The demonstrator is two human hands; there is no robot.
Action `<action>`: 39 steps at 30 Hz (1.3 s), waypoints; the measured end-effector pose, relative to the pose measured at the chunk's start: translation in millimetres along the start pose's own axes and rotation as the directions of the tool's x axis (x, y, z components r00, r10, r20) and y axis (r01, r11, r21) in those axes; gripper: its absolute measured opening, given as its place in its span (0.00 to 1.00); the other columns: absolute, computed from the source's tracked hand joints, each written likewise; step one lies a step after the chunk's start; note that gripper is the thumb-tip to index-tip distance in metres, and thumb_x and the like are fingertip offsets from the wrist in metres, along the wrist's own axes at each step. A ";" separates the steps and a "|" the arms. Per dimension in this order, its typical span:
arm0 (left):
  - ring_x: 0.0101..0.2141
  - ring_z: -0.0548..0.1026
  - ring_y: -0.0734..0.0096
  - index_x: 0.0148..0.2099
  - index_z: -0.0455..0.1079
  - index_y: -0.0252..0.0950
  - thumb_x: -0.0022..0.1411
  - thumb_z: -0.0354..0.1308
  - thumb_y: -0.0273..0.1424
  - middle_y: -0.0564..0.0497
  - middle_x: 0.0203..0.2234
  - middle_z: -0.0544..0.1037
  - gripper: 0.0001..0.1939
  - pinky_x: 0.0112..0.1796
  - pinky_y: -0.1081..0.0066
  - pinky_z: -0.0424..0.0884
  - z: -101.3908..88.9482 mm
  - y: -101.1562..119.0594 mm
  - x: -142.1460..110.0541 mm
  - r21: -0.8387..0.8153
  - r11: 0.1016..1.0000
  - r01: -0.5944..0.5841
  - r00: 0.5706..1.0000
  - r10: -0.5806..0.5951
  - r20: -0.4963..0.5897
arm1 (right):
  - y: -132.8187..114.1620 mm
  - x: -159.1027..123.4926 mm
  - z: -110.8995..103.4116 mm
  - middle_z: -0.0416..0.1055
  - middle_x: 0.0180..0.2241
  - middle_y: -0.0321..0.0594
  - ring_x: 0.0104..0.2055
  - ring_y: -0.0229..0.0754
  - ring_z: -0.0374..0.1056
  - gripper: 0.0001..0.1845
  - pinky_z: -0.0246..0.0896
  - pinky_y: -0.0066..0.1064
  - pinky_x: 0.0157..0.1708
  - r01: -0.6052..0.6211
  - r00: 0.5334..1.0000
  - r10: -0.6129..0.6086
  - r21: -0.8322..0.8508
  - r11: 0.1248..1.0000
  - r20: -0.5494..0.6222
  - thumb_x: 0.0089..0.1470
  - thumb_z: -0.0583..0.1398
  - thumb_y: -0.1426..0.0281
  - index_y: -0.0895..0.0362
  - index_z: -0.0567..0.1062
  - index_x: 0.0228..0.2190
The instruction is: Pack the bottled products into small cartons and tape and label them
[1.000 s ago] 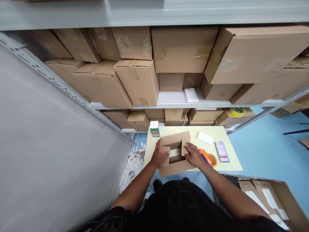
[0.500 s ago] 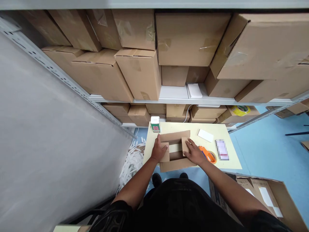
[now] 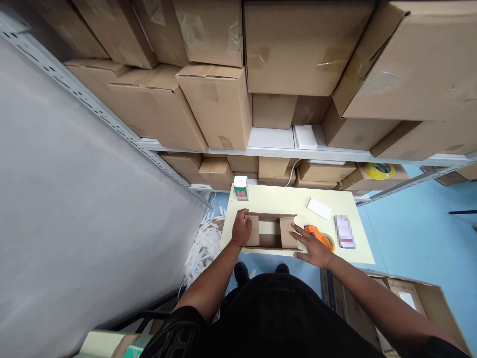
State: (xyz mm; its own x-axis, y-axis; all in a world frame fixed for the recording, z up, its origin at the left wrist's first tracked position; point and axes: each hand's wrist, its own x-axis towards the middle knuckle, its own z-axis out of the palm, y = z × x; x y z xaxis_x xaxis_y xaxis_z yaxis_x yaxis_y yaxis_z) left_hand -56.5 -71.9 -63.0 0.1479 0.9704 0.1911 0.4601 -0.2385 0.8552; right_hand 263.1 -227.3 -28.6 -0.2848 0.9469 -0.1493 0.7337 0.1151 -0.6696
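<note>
A small brown cardboard box (image 3: pixel 270 240) sits on the pale yellow table, its middle uncovered. Both short end flaps are folded inward, while the long flaps stand nearly upright. My left hand (image 3: pixel 242 227) grips the box's left end, with the thumb at the left flap (image 3: pixel 255 237). At the opposite end, my right hand (image 3: pixel 312 246) has its fingers spread, the tips by the right flap (image 3: pixel 286 232). An orange tape dispenser (image 3: pixel 319 236) lies beside my right hand, partly hidden by it.
On the table (image 3: pixel 274 196) are a green-and-white carton (image 3: pixel 240 189), a flat white box (image 3: pixel 319 209) and a blurred-out item (image 3: pixel 345 231). Shelves ahead hold several cardboard boxes (image 3: pixel 219 107). White paper strips (image 3: pixel 203 251) lie on the floor at left; an open carton (image 3: pixel 439 303) stands lower right.
The box's long flaps have gone from spread outward to nearly upright. My right hand has shifted right and its fingers have spread. My left hand stays at the left end.
</note>
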 end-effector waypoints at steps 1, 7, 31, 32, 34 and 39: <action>0.54 0.74 0.57 0.51 0.72 0.37 0.58 0.54 0.23 0.43 0.49 0.76 0.19 0.59 0.56 0.69 -0.6 -1.1 0.5 -0.018 1.000 0.003 1.000 -0.003 0.005 | -1.3 2.4 9.0 0.52 0.74 0.48 0.71 0.59 0.58 0.32 0.61 0.53 0.66 -0.019 0.996 0.022 0.033 0.999 -0.091 0.61 0.63 0.59 0.49 0.68 0.65; 0.53 0.78 0.56 0.45 0.79 0.35 0.57 0.51 0.26 0.45 0.48 0.83 0.18 0.58 0.55 0.70 -19.3 -11.8 1.5 -0.274 0.938 0.210 0.952 -0.132 0.277 | -3.8 21.8 67.1 0.66 0.60 0.55 0.55 0.55 0.72 0.28 0.76 0.48 0.48 -0.210 0.813 0.356 0.339 0.917 -0.460 0.61 0.61 0.50 0.53 0.67 0.55; 0.65 0.64 0.50 0.53 0.74 0.38 0.70 0.53 0.27 0.41 0.57 0.74 0.13 0.65 0.42 0.64 2.2 17.2 -36.2 0.291 0.870 -0.398 0.910 0.334 0.246 | 50.3 -23.6 46.1 0.74 0.54 0.54 0.62 0.57 0.66 0.20 0.62 0.49 0.61 -0.581 0.755 0.498 -0.081 0.810 -0.426 0.62 0.56 0.62 0.56 0.75 0.52; 0.65 0.65 0.51 0.52 0.74 0.38 0.70 0.53 0.27 0.42 0.56 0.75 0.12 0.65 0.42 0.64 3.0 16.7 -32.0 0.281 0.867 -0.411 0.904 0.349 0.246 | 59.0 -26.6 44.7 0.74 0.54 0.55 0.62 0.58 0.65 0.21 0.63 0.48 0.59 -0.657 0.720 0.570 -0.125 0.743 -0.397 0.62 0.57 0.62 0.57 0.75 0.52; 0.63 0.67 0.52 0.49 0.74 0.38 0.70 0.53 0.27 0.42 0.54 0.75 0.10 0.65 0.42 0.64 4.7 17.0 -23.2 0.265 0.862 -0.432 0.894 0.372 0.250 | 71.0 -27.3 44.7 0.74 0.53 0.56 0.60 0.58 0.67 0.23 0.65 0.45 0.54 -0.754 0.651 0.676 -0.187 0.630 -0.345 0.61 0.58 0.60 0.58 0.72 0.54; 0.62 0.68 0.53 0.44 0.75 0.38 0.70 0.52 0.28 0.41 0.52 0.77 0.10 0.65 0.44 0.62 5.2 24.4 -9.3 0.285 0.855 -0.434 0.887 0.350 0.303 | 79.0 -17.1 52.0 0.78 0.42 0.56 0.47 0.57 0.75 0.22 0.66 0.42 0.45 -0.799 0.599 0.714 -0.207 0.565 -0.363 0.63 0.57 0.61 0.61 0.69 0.53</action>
State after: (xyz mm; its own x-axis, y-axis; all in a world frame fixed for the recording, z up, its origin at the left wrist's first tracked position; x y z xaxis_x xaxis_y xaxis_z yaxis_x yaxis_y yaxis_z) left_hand -42.1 -86.9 -46.4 0.5571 0.7651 0.3229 0.5780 -0.6364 0.5108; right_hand 293.9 -250.0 -116.8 0.5769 0.7583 -0.3037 0.7696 -0.6291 -0.1089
